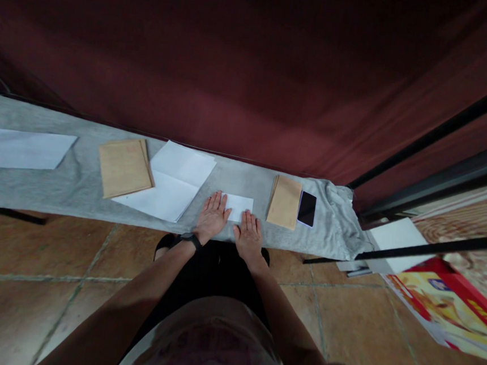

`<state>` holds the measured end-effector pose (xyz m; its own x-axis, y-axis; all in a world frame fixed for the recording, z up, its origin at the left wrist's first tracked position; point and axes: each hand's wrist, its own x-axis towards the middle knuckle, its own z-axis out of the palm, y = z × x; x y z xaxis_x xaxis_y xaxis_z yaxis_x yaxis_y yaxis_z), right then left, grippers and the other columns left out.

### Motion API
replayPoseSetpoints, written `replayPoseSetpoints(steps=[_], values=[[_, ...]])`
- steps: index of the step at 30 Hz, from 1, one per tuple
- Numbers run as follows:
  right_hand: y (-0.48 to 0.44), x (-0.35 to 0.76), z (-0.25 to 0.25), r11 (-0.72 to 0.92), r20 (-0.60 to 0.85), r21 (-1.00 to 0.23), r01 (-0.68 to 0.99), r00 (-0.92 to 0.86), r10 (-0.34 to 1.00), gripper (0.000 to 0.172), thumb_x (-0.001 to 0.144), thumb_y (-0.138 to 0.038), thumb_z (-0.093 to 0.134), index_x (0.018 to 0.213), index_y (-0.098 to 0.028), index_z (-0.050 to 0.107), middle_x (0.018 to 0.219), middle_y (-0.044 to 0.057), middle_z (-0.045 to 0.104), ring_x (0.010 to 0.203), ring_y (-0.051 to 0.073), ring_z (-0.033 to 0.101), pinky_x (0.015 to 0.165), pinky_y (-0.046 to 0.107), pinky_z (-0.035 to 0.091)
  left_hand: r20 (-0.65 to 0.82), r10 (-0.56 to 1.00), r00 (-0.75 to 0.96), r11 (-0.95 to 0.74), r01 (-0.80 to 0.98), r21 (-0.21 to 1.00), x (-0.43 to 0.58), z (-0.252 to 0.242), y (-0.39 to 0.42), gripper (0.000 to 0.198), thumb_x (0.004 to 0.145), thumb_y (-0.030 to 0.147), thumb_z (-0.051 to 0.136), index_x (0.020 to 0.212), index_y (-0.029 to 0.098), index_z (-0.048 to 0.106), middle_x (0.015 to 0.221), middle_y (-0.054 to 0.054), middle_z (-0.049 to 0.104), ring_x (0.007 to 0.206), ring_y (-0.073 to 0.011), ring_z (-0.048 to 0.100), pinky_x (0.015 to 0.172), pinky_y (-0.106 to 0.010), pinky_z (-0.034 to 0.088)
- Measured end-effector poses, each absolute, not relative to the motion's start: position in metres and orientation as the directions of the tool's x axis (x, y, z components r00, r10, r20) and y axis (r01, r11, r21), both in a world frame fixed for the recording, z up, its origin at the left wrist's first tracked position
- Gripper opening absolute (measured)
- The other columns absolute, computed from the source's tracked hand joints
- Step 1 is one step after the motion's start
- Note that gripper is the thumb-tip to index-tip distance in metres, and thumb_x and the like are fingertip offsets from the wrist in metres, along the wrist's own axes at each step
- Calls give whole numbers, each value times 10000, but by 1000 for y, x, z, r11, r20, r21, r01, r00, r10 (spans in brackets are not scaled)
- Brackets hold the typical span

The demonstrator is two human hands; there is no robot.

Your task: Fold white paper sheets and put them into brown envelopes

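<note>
The single view comes from one camera, which is worn on the head. It looks forward and steeply down, over the shirt (213,339) and both forearms (139,304), which enter from the bottom edge. The left hand (212,218) and the right hand (249,238) appear near the middle, rather small, so the camera is at some height above the bench (244,177). The field is very wide: the bench crosses it from the left edge to right of centre, the dark red surface (218,84) fills the upper part, and the tiled floor (351,317) shows below
</note>
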<state>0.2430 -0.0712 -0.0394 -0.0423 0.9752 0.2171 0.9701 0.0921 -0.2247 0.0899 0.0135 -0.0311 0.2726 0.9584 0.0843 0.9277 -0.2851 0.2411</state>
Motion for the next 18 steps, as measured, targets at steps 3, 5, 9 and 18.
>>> replayPoseSetpoints(steps=[3, 5, 9, 18], values=[[-83, 247, -41, 107, 244, -207, 973, -54, 968, 593, 1072, -394, 401, 1554, -49, 371, 1603, 187, 392, 1496, 298, 355, 1237, 496, 266, 61, 961, 271, -277, 941, 193, 89, -27, 12, 636, 1041, 409, 265, 1575, 67, 322, 1671, -180, 247, 1561, -287, 199, 1272, -478, 167], [-88, 249, -42, 109, 256, -201, 974, -55, 965, 598, 1074, -396, 391, 1555, -42, 366, 1604, 192, 390, 1496, 303, 354, 1233, 501, 275, 62, 963, 263, -271, 946, 177, 91, -23, 11, 632, 1043, 402, 251, 1561, 52, 347, 1662, -190, 264, 1559, -298, 207, 1275, -496, 146], [-90, 250, -45, 105, 271, -207, 973, -46, 962, 595, 1075, -394, 373, 1558, -46, 362, 1599, 196, 399, 1499, 302, 349, 1227, 507, 283, 95, 928, 359, -371, 906, 204, 110, -16, 5, 627, 1050, 399, 216, 1522, 40, 417, 1629, -180, 346, 1556, -278, 225, 1283, -488, 125], [-88, 251, -50, 114, 246, -180, 977, -67, 967, 567, 1020, -291, 455, 1491, 24, 447, 1530, 252, 477, 1472, 332, 390, 1218, 522, 287, 5, 803, 596, -564, 756, 334, 157, -19, 4, 619, 1056, 464, 224, 1538, 129, 421, 1642, -103, 348, 1545, -210, 262, 1274, -418, 192]])
